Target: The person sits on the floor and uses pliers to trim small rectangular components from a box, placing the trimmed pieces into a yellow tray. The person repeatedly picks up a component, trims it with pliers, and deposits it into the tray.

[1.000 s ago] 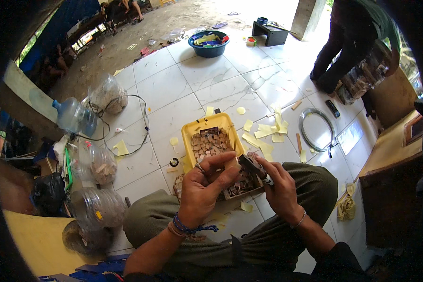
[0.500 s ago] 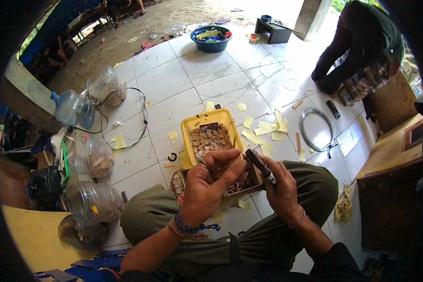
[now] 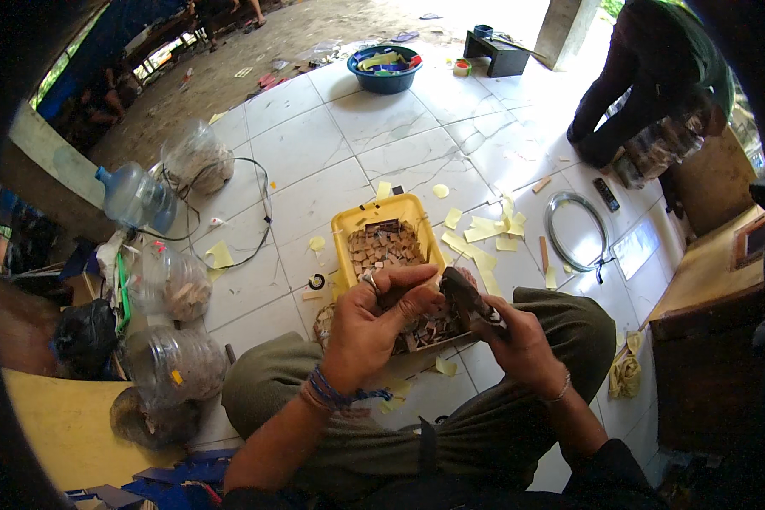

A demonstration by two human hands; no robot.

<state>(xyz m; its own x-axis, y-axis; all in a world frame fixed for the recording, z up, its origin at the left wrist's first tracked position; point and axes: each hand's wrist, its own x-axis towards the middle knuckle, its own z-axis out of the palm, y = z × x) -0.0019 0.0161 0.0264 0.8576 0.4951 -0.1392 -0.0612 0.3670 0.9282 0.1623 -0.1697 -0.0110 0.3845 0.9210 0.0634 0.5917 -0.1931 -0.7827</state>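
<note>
My left hand [image 3: 374,319] pinched a small brown piece while my right hand [image 3: 518,340] gripped a dark tool [image 3: 467,297] (now drawn closer together), above the yellow tray [image 3: 348,225] of brown pieces [image 3: 387,246] on the tiled floor [image 3: 382,144].

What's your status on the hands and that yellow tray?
Left hand pinching a small dark piece. Right hand gripping a dark tool. Both over yellow tray of brown pieces. Nothing blocking.
</note>
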